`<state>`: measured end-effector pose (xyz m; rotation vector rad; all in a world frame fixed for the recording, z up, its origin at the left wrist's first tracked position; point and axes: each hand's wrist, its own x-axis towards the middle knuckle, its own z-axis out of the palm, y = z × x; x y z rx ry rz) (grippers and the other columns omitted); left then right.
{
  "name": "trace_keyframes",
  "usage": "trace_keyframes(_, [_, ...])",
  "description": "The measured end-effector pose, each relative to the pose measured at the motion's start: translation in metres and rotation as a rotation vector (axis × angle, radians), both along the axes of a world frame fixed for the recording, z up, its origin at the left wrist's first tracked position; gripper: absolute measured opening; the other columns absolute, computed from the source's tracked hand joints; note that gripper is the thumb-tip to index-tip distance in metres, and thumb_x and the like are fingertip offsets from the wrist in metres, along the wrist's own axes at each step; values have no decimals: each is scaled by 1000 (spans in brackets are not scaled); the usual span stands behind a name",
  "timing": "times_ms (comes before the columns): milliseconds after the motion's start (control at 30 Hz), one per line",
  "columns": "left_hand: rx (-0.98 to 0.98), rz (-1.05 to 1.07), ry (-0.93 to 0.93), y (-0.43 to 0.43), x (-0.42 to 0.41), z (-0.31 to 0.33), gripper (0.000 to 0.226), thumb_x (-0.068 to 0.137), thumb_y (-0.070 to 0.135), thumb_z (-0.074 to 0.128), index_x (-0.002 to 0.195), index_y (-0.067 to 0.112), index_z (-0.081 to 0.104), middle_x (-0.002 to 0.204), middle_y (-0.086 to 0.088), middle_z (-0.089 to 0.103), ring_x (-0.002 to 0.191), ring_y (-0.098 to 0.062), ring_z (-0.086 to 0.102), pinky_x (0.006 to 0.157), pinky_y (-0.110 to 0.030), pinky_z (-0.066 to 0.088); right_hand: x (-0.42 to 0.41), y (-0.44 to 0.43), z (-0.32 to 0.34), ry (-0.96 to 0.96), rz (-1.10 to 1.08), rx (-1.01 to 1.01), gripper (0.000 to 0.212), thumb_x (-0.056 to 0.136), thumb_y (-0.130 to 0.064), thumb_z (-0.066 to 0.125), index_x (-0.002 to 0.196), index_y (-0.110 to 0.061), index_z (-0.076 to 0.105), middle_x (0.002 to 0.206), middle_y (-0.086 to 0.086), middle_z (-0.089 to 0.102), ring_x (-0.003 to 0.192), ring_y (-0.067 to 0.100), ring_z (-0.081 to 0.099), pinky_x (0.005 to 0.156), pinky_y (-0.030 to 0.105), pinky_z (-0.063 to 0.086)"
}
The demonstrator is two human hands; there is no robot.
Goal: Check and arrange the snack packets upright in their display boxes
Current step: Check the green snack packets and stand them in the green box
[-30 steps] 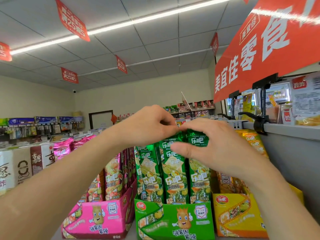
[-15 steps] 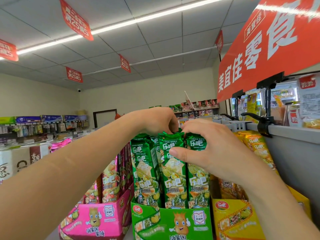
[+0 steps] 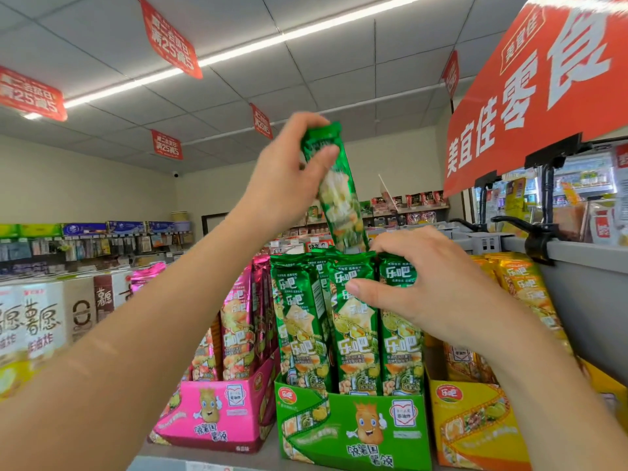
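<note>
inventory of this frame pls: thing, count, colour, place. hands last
lifted packet: one, green, tilted, raised above the green box, lower end at the row tops
green packets: at least three in the front row, upright in the green box
green box: one, centre of the shelf
pink box: one, left of the green box, pink packets upright inside
yellow box: one, right of the green box, yellow packets inside, count unclear
white cartons: several, far left
hanging signs: several, red, under the ceiling
banner: one, red, upper right
left hand: grip on the lifted packet's top
right hand: on the green packets' tops
</note>
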<state>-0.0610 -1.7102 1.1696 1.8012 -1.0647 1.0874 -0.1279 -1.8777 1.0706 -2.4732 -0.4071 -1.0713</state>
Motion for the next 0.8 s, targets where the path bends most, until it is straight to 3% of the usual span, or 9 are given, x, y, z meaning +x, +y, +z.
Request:
trace_keyframes(133, [-367,-19,-287,25,-15,-8,17,96,22,58,112,21,53,97,15,57,94,-13,61,80,-46,56,-1,5,-4,-79,-44,-17,68,69,-79,42,117,-35,61,126,-18,53,120,7,37,93,34,36])
trace_keyframes(200, [-563,-1,-368,40,-18,-11,14,94,20,60,105,19,51,92,17,55,84,4,57,74,-28,55,-2,8,-6,-125,-55,-5,68,70,-80,41,115,-34,63,127,-16,53,121,9,38,98,40,39])
trace_keyframes(267, [-722,-17,-379,58,-21,-15,12,94,16,60,100,17,49,88,12,53,77,8,54,68,-19,50,-4,11,-7,-153,-79,-5,73,70,-83,36,119,-35,62,128,-13,53,122,12,39,99,48,41])
trace_keyframes(367, [-885,-111,-239,83,-25,-25,10,94,18,58,95,23,49,89,1,54,80,-10,57,69,-43,59,-7,17,-9,-231,-112,7,78,74,-85,35,128,-34,58,134,-8,51,127,16,38,101,51,39])
trace_keyframes(433, [-948,-133,-163,96,-27,-34,10,95,18,57,93,22,48,89,0,55,77,-8,59,65,-36,58,-13,24,-11,-337,-62,72,68,81,-76,37,128,-31,58,132,-7,53,126,15,38,102,49,37])
trace_keyframes(500, [-997,-149,-105,106,-29,-45,10,95,18,57,92,20,48,87,0,55,75,-8,59,64,-31,56,-20,34,-14,-449,73,165,54,89,-61,39,125,-27,60,127,-8,56,121,8,42,105,36,34])
trace_keyframes(600, [-1036,-213,-49,119,-35,-62,10,92,15,60,89,17,50,80,0,56,70,-10,58,62,-30,51,-33,54,-26,-423,287,286,46,93,-54,40,130,-30,56,128,-15,55,123,-2,44,105,21,34])
trace_keyframes(700, [-1017,-193,-20,125,-45,-79,11,89,16,62,85,18,53,74,2,57,72,-15,55,65,-36,48,-47,79,-40,-325,239,119,63,86,-68,41,142,-39,37,133,-29,38,124,-11,32,99,5,26])
trace_keyframes(800, [-1007,-239,31,127,-56,-98,14,89,17,62,78,18,52,69,3,55,71,-18,52,64,-37,46,-55,103,-57,-217,155,-59,79,80,-79,35,148,-44,14,115,-28,42,98,-4,43,74,17,38])
